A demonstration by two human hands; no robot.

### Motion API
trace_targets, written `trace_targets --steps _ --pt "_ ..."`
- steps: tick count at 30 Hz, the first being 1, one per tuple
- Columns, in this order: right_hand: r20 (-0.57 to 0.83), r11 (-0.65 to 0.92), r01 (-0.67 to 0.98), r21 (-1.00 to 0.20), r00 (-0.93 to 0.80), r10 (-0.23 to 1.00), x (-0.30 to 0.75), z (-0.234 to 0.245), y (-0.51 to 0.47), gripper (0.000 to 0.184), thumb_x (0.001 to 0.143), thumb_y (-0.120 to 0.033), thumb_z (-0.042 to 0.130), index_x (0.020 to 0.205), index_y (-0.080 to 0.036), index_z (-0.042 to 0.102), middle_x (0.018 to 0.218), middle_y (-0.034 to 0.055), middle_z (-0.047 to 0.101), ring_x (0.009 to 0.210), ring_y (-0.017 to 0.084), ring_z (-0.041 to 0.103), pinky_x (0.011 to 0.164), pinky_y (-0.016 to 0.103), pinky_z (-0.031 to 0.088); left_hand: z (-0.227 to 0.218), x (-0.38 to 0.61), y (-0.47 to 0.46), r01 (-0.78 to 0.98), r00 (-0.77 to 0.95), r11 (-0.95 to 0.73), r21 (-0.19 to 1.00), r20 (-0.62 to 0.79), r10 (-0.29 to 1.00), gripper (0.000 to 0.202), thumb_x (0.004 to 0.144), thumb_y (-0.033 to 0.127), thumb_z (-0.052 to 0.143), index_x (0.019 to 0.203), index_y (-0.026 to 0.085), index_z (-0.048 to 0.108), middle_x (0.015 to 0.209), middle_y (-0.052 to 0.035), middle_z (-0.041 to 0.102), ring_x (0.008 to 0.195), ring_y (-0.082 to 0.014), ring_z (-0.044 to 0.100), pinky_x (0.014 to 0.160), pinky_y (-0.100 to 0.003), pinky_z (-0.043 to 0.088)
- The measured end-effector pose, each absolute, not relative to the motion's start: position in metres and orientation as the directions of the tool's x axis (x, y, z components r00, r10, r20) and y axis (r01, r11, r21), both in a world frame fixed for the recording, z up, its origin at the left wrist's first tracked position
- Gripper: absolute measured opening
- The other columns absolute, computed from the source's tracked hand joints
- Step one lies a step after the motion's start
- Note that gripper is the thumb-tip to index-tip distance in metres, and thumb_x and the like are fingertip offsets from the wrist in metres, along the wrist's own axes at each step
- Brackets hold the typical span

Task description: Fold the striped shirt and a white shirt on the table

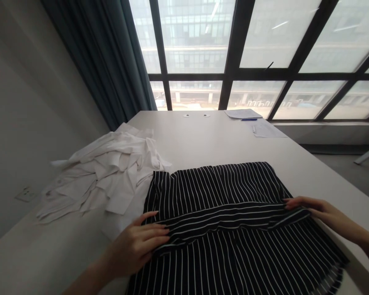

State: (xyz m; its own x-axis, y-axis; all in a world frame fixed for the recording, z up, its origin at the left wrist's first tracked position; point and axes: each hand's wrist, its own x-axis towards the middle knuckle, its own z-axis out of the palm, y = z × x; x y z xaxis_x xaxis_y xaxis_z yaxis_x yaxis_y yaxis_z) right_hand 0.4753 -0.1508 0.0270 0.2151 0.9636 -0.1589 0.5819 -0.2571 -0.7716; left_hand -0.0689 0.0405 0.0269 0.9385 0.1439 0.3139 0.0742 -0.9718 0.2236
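White-striped black fabric (230, 221), crosswise fold rumpled

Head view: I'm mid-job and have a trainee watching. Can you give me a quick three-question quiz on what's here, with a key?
1. Multiple choice: what do the left hand and right hand both touch?
a) a curtain
b) the striped cloth
c) a window frame

2. True or false: the pile of white cloth lies to the left of the striped cloth.

3. Fill the blank: the pen by the papers at the far end of the table is ____ in colour.

Key: 1 b; 2 true; 3 blue.
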Motion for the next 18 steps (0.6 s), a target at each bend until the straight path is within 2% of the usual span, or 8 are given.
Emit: trace_targets --steps 3,5,6,8,9,11,14,18 --pt "-0.128 -0.255 0.62 -0.742 0.243 0.962 0.486 0.035 -0.143 0.042 0.087 -0.057 0.049 0.094 -0.026 0.076 0.112 0.0071 0.073 0.114 0.031 0.062 0.106 0.042 0.043 0.042 -0.068 0.041 0.084 0.972 -0.923 0.376 0.172 0.159 0.057 0.071 0.003 0.044 0.12 0.027 0.062 0.11 0.0016 0.073 0.106 -0.0169 0.067 0.119 -0.048 0.023" --pt "-0.047 -0.263 0.689 -0.675 0.316 0.948 0.491 0.036 -0.125 0.041 0.09 -0.051 0.043 0.093 -0.025 0.075 0.107 0.0068 0.074 0.109 0.029 0.064 0.103 0.041 0.044 0.049 -0.06 0.058 0.167 0.957 -0.889 0.427 0.146 0.25 0.052 0.074 0.005 0.041 0.116 0.028 0.063 0.107 0.003 0.073 0.1 -0.015 0.068 0.116 -0.044 0.03" --pt "-0.004 -0.275 0.732 -0.623 0.348 0.937 0.494 0.034 -0.113 0.04 0.09 -0.048 0.042 0.095 -0.024 0.073 0.106 0.0071 0.074 0.107 0.029 0.065 0.101 0.041 0.045 0.051 -0.054 0.071 0.241 0.934 -0.879 0.412 0.147 0.325 0.048 0.079 0.006 0.039 0.115 0.027 0.063 0.107 0.0024 0.073 0.098 -0.0146 0.067 0.113 -0.042 0.035" --pt "0.061 -0.311 0.813 -0.491 0.389 0.919 0.497 0.027 -0.085 0.04 0.091 -0.042 0.038 0.104 -0.021 0.069 0.11 0.0091 0.073 0.103 0.028 0.066 0.095 0.04 0.049 0.052 -0.037 0.101 0.49 0.82 -0.824 0.285 0.169 0.547 0.037 0.089 0.014 0.04 0.117 0.021 0.062 0.113 -0.0039 0.07 0.106 -0.0192 0.064 0.103 -0.04 0.043" --pt "0.076 -0.329 0.844 -0.424 0.395 0.916 0.498 0.022 -0.07 0.041 0.091 -0.04 0.037 0.111 -0.019 0.066 0.115 0.0108 0.071 0.103 0.027 0.066 0.092 0.038 0.05 0.052 -0.028 0.115 0.607 0.751 -0.772 0.19 0.181 0.635 0.034 0.092 0.019 0.042 0.12 0.017 0.06 0.118 -0.0087 0.067 0.111 -0.0231 0.06 0.101 -0.041 0.044" --pt "0.099 -0.36 0.878 -0.314 0.407 0.908 0.499 0.01 -0.039 0.043 0.092 -0.036 0.037 0.122 -0.014 0.059 0.125 0.0153 0.065 0.113 0.026 0.062 0.095 0.036 0.048 0.049 -0.01 0.138 0.792 0.605 -0.609 -0.048 0.2 0.771 0.033 0.094 0.029 0.048 0.118 0.01 0.06 0.115 -0.0162 0.065 0.109 -0.0307 0.059 0.094 -0.046 0.045" --pt "0.1 -0.431 0.872 -0.232 0.463 0.881 0.501 -0.006 -0.003 0.043 0.09 -0.036 0.042 0.122 -0.01 0.058 0.123 0.022 0.063 0.117 0.032 0.058 0.097 0.045 0.046 0.046 0.01 0.15 0.831 0.534 -0.477 -0.285 0.168 0.829 0.029 0.092 0.033 0.054 0.106 0.008 0.063 0.107 -0.0189 0.064 0.102 -0.0346 0.058 0.088 -0.049 0.044" --pt "0.048 -0.493 0.856 -0.158 0.505 0.862 0.509 -0.017 0.014 0.032 0.085 -0.039 0.052 0.105 -0.018 0.065 0.109 0.0163 0.07 0.103 0.033 0.064 0.083 0.047 0.05 0.053 0.02 0.138 0.759 0.612 -0.541 -0.362 0.114 0.783 0.015 0.091 0.018 0.052 0.098 0.011 0.063 0.1 -0.0167 0.065 0.098 -0.0332 0.06 0.082 -0.044 0.045"
